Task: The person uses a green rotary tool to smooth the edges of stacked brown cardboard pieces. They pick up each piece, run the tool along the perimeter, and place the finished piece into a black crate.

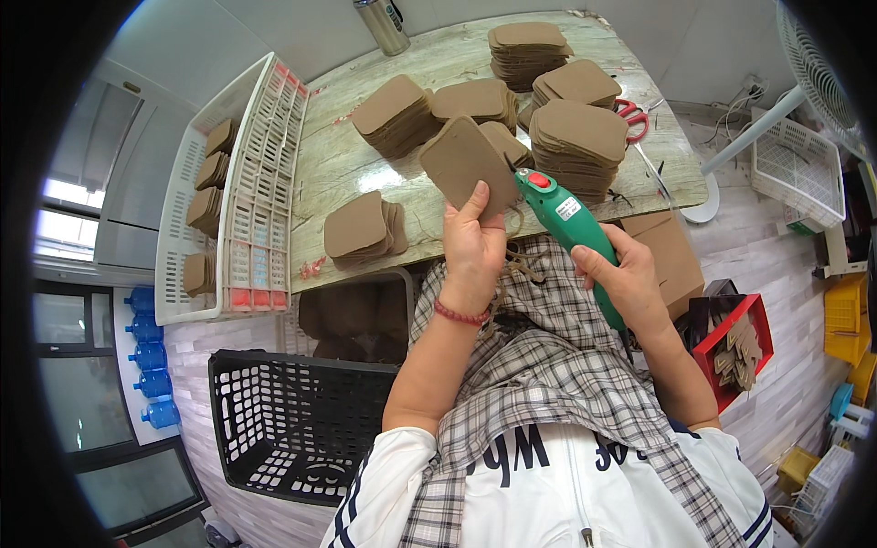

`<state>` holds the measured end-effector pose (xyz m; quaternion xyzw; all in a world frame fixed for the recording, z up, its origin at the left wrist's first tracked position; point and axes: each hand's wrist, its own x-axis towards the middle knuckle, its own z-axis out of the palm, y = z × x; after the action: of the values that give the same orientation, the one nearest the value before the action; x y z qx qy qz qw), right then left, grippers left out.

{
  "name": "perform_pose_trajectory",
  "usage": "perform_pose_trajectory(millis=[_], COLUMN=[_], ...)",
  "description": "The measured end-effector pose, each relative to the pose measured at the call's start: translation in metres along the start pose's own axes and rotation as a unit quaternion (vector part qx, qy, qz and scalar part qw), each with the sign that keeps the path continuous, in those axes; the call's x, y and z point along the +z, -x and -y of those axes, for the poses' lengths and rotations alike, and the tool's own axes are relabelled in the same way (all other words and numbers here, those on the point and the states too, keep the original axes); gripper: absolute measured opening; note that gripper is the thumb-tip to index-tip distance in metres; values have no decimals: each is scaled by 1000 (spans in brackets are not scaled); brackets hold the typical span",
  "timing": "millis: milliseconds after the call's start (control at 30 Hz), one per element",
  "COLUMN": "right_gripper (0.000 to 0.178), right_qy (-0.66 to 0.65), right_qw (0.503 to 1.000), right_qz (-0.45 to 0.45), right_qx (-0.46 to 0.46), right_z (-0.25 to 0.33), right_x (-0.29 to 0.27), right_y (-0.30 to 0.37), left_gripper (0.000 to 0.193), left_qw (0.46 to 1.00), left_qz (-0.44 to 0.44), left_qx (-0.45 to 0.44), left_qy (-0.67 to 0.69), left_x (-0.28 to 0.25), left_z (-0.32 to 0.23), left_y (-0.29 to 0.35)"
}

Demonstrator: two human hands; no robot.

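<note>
My left hand (475, 247) pinches a brown rounded-corner pad (466, 164) by its near edge, thumb on top, holding it up over the front of the table. In my right hand (626, 274) is a green handheld electric cutter (562, 215) with a red button. Its dark, narrow tip is at the right edge of the pad; whether it touches cannot be told. Behind them stand several stacks of similar brown pads, among them a tall stack (577, 142) on the right. A smaller stack (361, 226) lies left of my left hand, near the table's front edge.
A white slatted crate (265, 183) with more pads stands at the table's left. Red-handled scissors (632, 117) lie near the right edge, and a metal flask (382, 26) stands at the back. Below are a black crate (283, 420) and a red box (731, 352) of brown scraps.
</note>
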<state>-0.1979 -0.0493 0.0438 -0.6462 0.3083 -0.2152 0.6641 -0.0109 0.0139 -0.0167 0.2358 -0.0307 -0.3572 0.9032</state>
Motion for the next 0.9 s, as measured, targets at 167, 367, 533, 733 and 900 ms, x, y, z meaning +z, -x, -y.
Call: perform_pose_trajectory(millis=[167, 367, 533, 733, 900], right_gripper=[31, 32, 31, 30, 32], right_qy=[-1, 12, 1, 20, 52], right_qw=[1000, 1000, 1000, 997, 990], right_qz=[-4, -10, 11, 57, 103], right_qx=[-11, -4, 20, 43, 76], right_z=[1, 8, 11, 16, 14], right_x=[-1, -5, -16, -37, -52], right_y=[-5, -9, -9, 1, 10], left_gripper=[38, 39, 36, 36, 39], left_qw=[999, 997, 989, 951, 902], left_qz=[16, 13, 28, 88, 129], left_qx=[-17, -47, -74, -102, -154], left_qy=[-22, -63, -125, -278, -381], left_x=[-5, -13, -18, -31, -35], left_z=[7, 11, 0, -41, -72], left_y=[9, 22, 27, 18, 7])
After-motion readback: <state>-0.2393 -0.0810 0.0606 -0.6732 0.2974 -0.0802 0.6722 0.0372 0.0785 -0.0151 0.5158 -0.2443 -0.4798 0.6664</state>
